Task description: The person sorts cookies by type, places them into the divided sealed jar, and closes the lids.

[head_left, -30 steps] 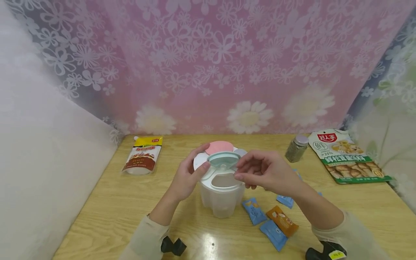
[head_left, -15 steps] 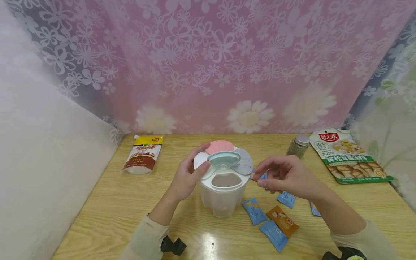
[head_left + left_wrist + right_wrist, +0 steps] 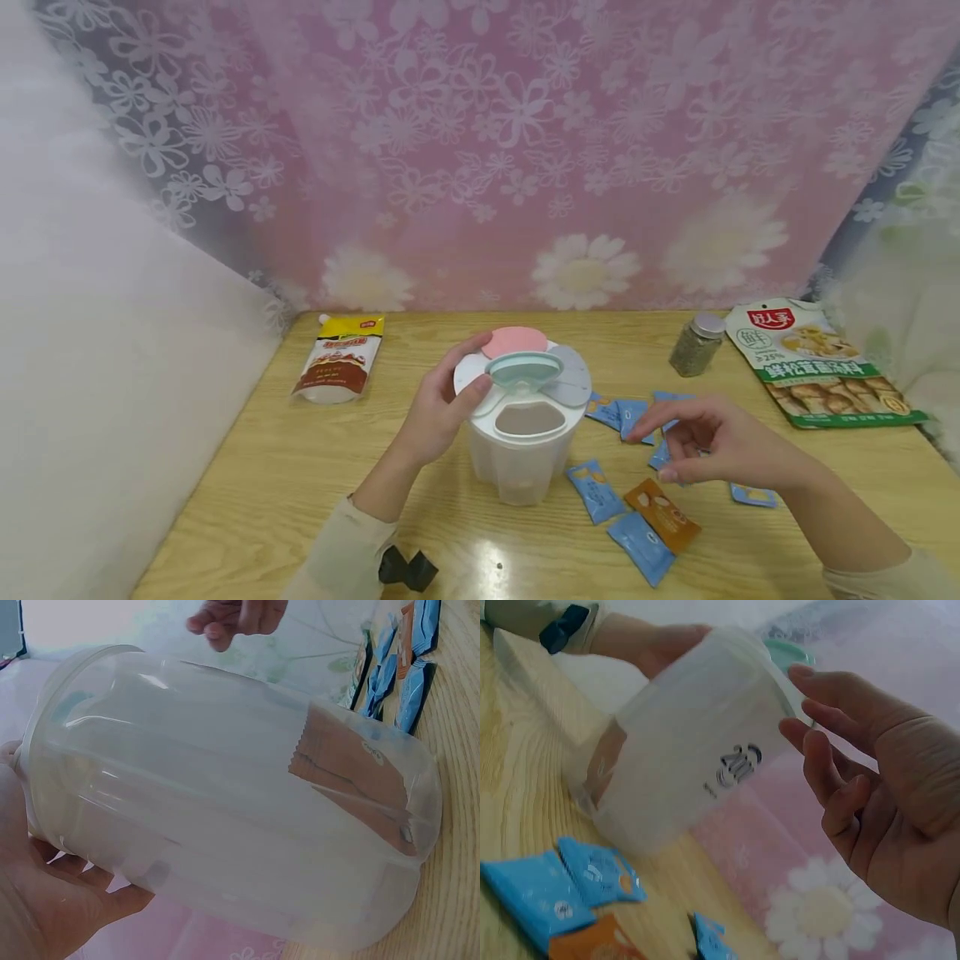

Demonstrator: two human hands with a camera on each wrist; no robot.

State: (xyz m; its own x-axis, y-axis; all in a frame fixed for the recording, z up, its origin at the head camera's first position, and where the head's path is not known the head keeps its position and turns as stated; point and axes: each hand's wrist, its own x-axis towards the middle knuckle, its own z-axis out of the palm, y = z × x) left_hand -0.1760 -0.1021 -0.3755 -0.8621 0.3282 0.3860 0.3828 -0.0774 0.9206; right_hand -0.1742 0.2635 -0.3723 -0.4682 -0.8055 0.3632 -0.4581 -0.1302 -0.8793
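Note:
A translucent storage canister [image 3: 517, 467] with a multi-coloured lid stands upright on the table. Its mint-green flap [image 3: 523, 372] is raised, baring one opening. My left hand [image 3: 441, 412] grips the lid at its left side, thumb on top. Through the clear wall, the left wrist view shows a brown snack packet [image 3: 356, 776] lying at the bottom inside. My right hand [image 3: 716, 442] hovers over the loose packets to the right, fingers loosely bent and holding nothing. Below it and nearby lie blue packets [image 3: 642, 546] and an orange-brown packet [image 3: 663, 514]; the hand partly covers some.
A yellow-topped spouted pouch [image 3: 341, 360] lies at the back left. A small glass jar of dried herbs [image 3: 697, 346] stands at the back right, beside a large green-and-white seasoning bag [image 3: 821, 362]. A pink floral curtain [image 3: 480, 167] hangs behind the table.
My right hand has moved from the canister's opening rightwards and down to above the packets. My left hand keeps its grip on the lid.

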